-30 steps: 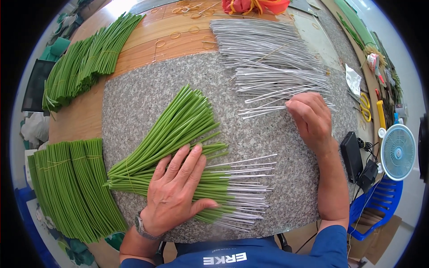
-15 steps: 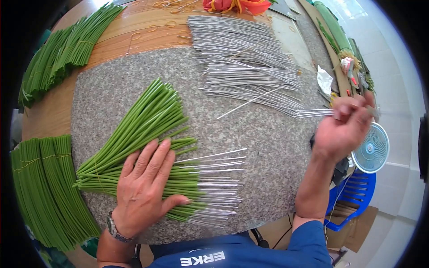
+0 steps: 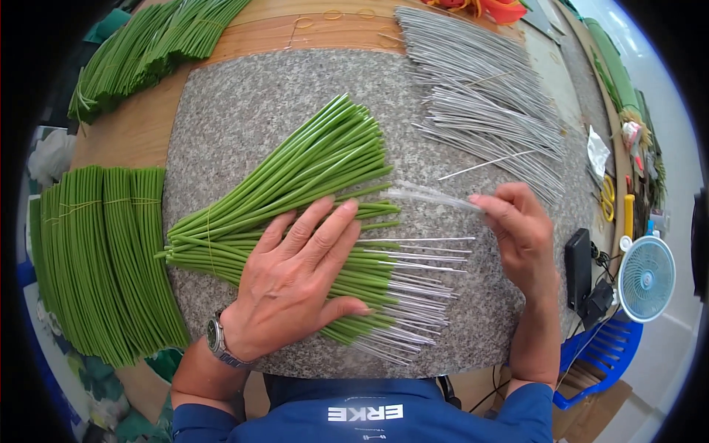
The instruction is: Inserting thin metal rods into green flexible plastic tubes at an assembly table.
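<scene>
A fanned bundle of green tube-like stems (image 3: pixel 303 166), tied near its left end, lies on a speckled stone slab (image 3: pixel 244 96). My left hand (image 3: pixel 295 269) rests flat across the stems, fingers stretched out and thumb apart. From the lower stems' right ends stick out several silvery wires (image 3: pixel 421 295); the upper stems show none. My right hand (image 3: pixel 521 236) pinches a few thin wires (image 3: pixel 436 196), blurred by motion, their tips near the open ends of the middle stems. Beyond it spreads a pile of loose grey wires (image 3: pixel 480 74).
Tied green bundles lie at the left (image 3: pixel 103 258) and far left (image 3: pixel 159 52). Rubber bands (image 3: pixel 332 14) are scattered on the wooden table. Along the right stand yellow-handled scissors (image 3: pixel 607 198), a black box (image 3: pixel 578 269), a small fan (image 3: pixel 647 279) and a blue plastic chair (image 3: pixel 605 354).
My right hand has come down and leftward from the right side, bringing wires toward the stem ends. My left hand stays on the stems. The whole view has shifted.
</scene>
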Demonstrator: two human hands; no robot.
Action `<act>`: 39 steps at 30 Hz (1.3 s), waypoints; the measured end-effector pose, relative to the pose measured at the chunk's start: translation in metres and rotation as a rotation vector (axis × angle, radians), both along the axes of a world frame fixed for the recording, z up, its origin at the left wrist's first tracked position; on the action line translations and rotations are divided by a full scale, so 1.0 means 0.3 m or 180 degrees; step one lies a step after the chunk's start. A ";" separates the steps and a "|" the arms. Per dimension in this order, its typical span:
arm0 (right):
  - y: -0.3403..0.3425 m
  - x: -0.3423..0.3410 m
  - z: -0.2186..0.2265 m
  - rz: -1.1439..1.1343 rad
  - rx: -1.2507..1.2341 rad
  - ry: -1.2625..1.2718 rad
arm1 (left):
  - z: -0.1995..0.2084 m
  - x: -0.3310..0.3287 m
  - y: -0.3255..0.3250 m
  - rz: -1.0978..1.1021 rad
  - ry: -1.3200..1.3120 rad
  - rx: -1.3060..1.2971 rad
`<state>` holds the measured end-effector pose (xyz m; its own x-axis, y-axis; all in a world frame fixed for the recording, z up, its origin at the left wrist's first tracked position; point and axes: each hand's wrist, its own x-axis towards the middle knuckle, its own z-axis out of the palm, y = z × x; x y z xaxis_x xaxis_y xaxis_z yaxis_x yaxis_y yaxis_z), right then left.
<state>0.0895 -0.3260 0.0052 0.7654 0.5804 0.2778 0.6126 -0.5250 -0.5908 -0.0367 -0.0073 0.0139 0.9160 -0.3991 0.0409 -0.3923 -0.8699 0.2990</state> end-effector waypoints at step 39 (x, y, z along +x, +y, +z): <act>-0.075 0.028 -0.011 0.0292 -0.0114 0.0158 | 0.018 0.006 0.002 -0.0078 0.0140 0.0190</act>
